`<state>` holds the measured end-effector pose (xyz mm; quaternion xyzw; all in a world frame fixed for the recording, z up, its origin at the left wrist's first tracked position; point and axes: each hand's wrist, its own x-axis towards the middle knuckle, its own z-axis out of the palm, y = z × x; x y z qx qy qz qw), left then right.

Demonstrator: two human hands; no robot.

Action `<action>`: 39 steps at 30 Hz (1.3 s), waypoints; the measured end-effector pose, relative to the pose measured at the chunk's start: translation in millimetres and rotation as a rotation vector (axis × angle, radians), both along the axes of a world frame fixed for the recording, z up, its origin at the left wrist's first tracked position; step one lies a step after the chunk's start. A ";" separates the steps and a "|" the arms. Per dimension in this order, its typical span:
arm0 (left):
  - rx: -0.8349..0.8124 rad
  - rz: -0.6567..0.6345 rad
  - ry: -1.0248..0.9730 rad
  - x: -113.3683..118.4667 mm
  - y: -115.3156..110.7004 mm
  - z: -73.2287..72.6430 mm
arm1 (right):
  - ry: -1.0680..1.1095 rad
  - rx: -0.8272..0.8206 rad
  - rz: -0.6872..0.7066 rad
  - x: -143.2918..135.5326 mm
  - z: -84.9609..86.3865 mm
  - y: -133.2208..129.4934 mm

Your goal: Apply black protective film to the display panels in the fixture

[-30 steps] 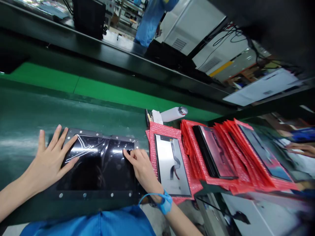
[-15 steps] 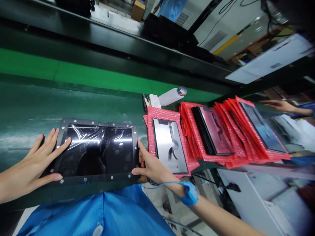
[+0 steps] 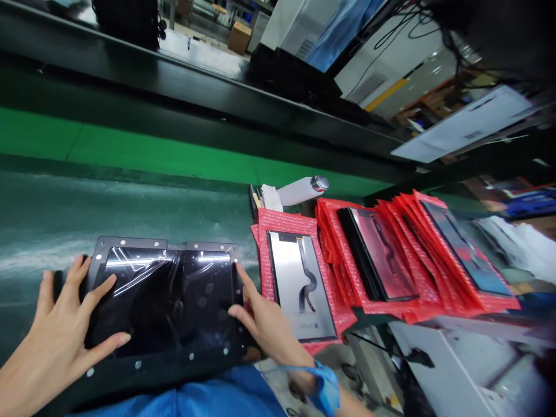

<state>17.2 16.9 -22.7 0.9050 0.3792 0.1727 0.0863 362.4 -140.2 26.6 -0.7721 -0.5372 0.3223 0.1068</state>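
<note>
A glossy black screen panel (image 3: 143, 313) lies in a dark frame (image 3: 130, 243) dotted with several light round studs, close in front of my body. Over the frame's left edge my left hand (image 3: 61, 330) is spread open, its index fingertip and thumb touching the panel side. At the right edge my right hand (image 3: 264, 318) holds the frame, thumb on top and index finger stretched along the side. A blue strap (image 3: 325, 387) circles my right wrist. Right of that hand, a silver-backed display (image 3: 299, 289) with a dark ribbon cable rests on red bubble wrap (image 3: 286, 219).
More red bubble-wrap sleeves (image 3: 421, 260) and a stack of displays (image 3: 382, 255) stand to the right. Behind them lies a white bottle (image 3: 302, 190) with a metal cap. A dark ledge (image 3: 208, 110) runs along the back of the green bench (image 3: 174, 214).
The bench and its objects sit lower in view as the camera has tilted up. Both hands stay at the frame's sides. The other person's hand at far right is gone from sight.
</note>
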 end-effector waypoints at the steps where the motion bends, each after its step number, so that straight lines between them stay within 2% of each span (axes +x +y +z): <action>1: 0.029 -0.001 0.014 4.3 2.0 2.6 | -0.059 0.036 0.051 4.7 0.8 8.5; 5: 0.122 0.021 0.139 14.3 4.3 13.9 | -0.417 0.209 0.232 15.4 -2.4 35.4; 8: 0.147 0.043 0.212 18.5 -1.7 21.8 | -0.616 0.355 0.332 14.5 -15.3 36.8; 12: 0.138 0.087 0.234 27.5 -4.1 29.7 | -0.814 0.515 0.363 16.0 -29.5 32.0; 14: 0.143 0.116 0.254 33.4 -0.9 34.1 | -0.887 0.566 0.400 17.1 -25.1 34.8; 17: 0.148 0.187 0.282 41.3 5.3 39.4 | -0.909 0.609 0.456 12.9 -5.3 51.3; 19: 0.139 0.225 0.274 42.6 6.5 39.9 | -0.795 0.597 0.477 4.4 7.4 69.5; 21: 0.118 0.236 0.239 38.3 1.8 37.2 | -0.591 0.590 0.504 -7.7 13.4 88.1; 24: 0.083 0.195 0.168 24.1 -18.2 28.6 | -0.366 0.614 0.553 -25.7 8.9 105.4; 28: 0.087 0.205 0.123 13.0 -50.9 16.4 | -0.230 0.625 0.604 -36.3 -3.1 109.6; 31: 0.119 0.278 0.115 16.3 -62.0 12.9 | -0.028 0.588 0.536 -34.6 -4.0 116.9; 33: 0.133 0.301 0.103 19.1 -62.7 12.7 | 0.130 0.500 0.464 -31.7 -0.6 126.8; 36: 0.110 0.291 0.063 18.4 -59.5 12.9 | 0.345 0.337 0.389 -27.0 8.5 141.1; 39: 0.011 0.241 -0.028 13.3 -55.5 13.5 | 0.497 0.245 0.373 -24.5 22.5 145.6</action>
